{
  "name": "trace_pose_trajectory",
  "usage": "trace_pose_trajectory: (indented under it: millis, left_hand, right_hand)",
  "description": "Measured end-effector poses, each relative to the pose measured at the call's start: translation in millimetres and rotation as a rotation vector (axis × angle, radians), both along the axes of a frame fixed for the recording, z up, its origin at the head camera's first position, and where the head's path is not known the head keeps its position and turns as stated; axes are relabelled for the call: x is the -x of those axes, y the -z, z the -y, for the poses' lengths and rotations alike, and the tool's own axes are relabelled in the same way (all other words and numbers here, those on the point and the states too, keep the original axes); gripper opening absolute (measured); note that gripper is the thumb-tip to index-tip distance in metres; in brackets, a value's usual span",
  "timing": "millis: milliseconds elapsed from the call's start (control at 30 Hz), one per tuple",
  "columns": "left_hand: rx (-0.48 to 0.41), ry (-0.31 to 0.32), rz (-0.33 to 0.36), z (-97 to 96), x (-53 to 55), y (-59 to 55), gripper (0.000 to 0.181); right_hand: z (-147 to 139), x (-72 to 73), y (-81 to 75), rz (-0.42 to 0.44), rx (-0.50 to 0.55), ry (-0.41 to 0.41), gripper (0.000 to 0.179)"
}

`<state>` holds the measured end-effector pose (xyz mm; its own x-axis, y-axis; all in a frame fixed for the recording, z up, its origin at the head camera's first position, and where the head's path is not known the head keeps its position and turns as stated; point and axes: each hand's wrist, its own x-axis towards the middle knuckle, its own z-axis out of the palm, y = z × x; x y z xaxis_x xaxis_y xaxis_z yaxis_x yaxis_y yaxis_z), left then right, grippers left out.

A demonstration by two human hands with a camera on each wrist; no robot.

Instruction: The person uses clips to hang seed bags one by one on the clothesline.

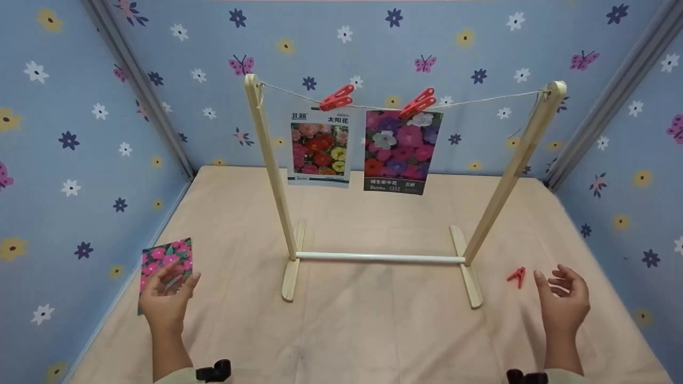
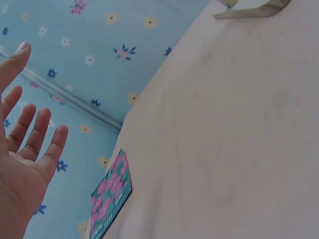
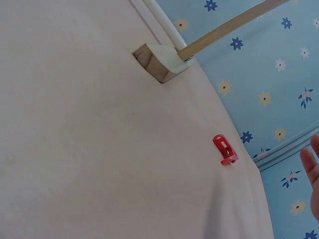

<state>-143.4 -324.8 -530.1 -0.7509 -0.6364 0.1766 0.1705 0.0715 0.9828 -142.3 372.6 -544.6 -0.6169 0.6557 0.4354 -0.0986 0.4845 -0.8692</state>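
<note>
My left hand (image 1: 166, 298) hovers over a pink-flowered seed packet (image 1: 181, 256) on the table's left side, its fingers loosely bent and holding nothing. In the left wrist view the packet (image 2: 112, 191) lies flat below the spread fingers (image 2: 37, 137). On the right, my right hand (image 1: 564, 304) is raised beside a red clothespin (image 1: 516, 277) lying on the cloth, with relaxed fingers and nothing in them. The right wrist view shows that clothespin (image 3: 226, 149) apart from the fingertips (image 3: 309, 162) at the frame's edge.
A wooden rack (image 1: 499, 197) with a white crossbar (image 1: 379, 257) stands mid-table. From its sagging string (image 1: 488, 99) hang two flower packets, one white-bordered (image 1: 320, 178) and one purple-pink (image 1: 403, 152), by red clothespins (image 1: 419, 103). Flower-patterned walls (image 1: 69, 176) enclose the table.
</note>
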Motion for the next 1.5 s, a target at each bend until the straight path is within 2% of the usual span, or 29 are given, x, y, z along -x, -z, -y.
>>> trace_pose_trajectory:
  millis: [167,367,467,567,633,700,833,1000,1200,1367,1500]
  left_hand:
    - [-0.010,-0.088,-0.005,18.3,-5.8,5.6,0.048]
    - [-0.049,-0.191,0.089,39.0,-13.1,14.9,0.054]
    - [-0.051,-0.223,0.139,46.4,-16.9,19.9,0.056]
    - [-0.022,-0.240,0.196,52.4,-19.1,25.2,0.059]
    - [0.031,-0.245,0.236,56.2,-20.2,28.5,0.062]
    - [0.080,-0.255,0.285,59.7,-21.7,31.1,0.064]
    - [0.125,-0.282,0.390,67.1,-24.0,35.9,0.067]
    - [0.102,-0.288,0.508,70.6,-23.6,43.9,0.073]
    - [0.034,-0.243,0.600,69.9,-20.7,53.4,0.087]
    - [0.110,-0.179,0.666,72.1,-20.0,57.5,0.096]
    - [0.222,-0.151,0.701,72.7,-18.4,59.6,0.097]
  right_hand:
    - [0,1.5,6.5,0.043,0.023,0.034,0.044]
    - [1,1.9,12.5,0.120,0.049,0.052,0.045]
    - [0,1.7,16.8,0.173,0.066,0.042,0.049]
    - [0,2.5,20.6,0.224,0.078,0.033,0.053]
    - [1,4.0,23.0,0.260,0.080,0.032,0.055]
    - [1,5.7,25.3,0.287,0.088,0.025,0.056]
    - [1,9.6,29.7,0.365,0.112,0.007,0.061]
    - [2,13.1,34.7,0.458,0.157,-0.003,0.068]
    - [5,18.9,37.6,0.483,0.197,0.023,0.070]
    - [7,23.2,41.8,0.504,0.171,0.042,0.073]
    - [8,23.5,45.3,0.529,0.133,0.062,0.076]
